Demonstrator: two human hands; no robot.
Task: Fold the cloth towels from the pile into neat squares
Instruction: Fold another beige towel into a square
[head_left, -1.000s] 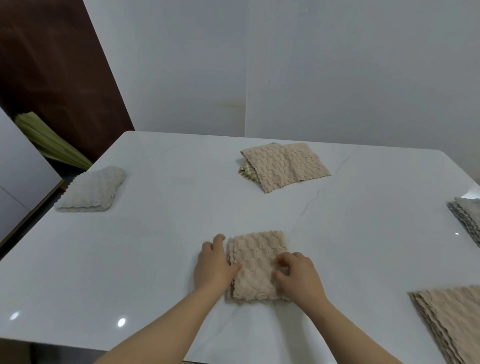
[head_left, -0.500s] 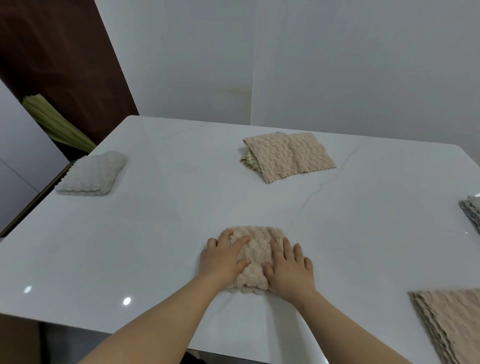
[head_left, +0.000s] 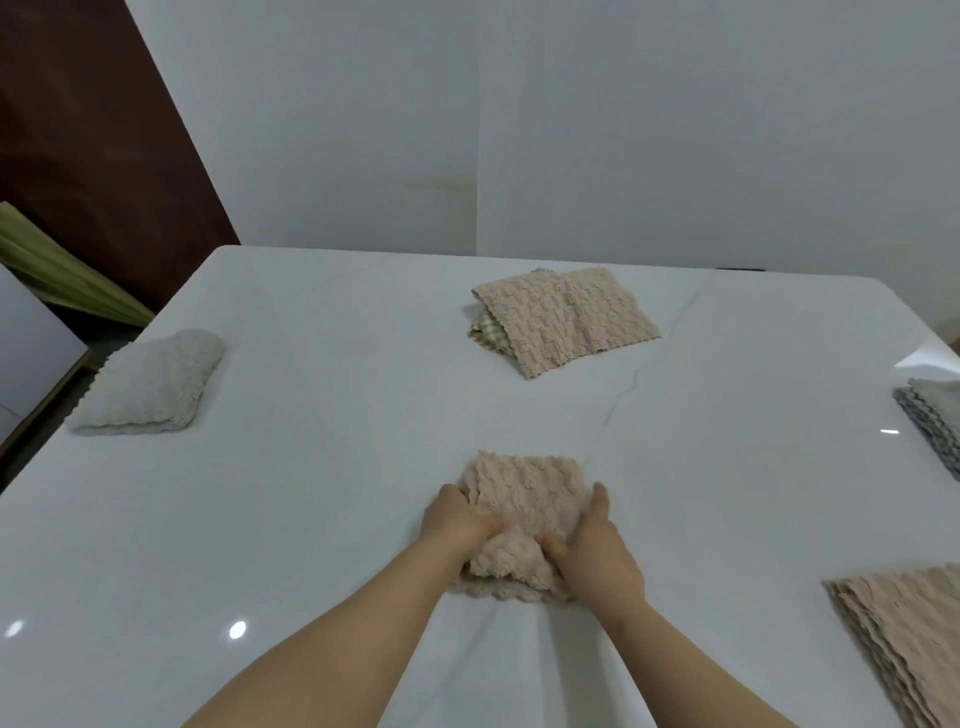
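Gripping the folded beige towel (head_left: 530, 496), you held it between your left hand (head_left: 454, 526) and right hand (head_left: 597, 556), thumbs pressed on top.

Table: one, a white glossy marble-look tabletop (head_left: 311, 493).

Hands: two, a left hand (head_left: 457, 527) and a right hand (head_left: 597, 561).

Folded towels lying singly: two. One beige knobbly cloth towel (head_left: 524, 504) is nearest, and one off-white knobbly cloth towel (head_left: 150, 384) is at far left.

Folded stack: one, at far centre, with at least two pieces counted: a beige knobbly folded towel (head_left: 566, 319) on top and a green-checked cloth (head_left: 485, 332) under it.

Unfolded piles: two at the right edge, one beige towel pile (head_left: 909, 639) and one grey towel pile (head_left: 930, 415). The layers in each are too fine to count.
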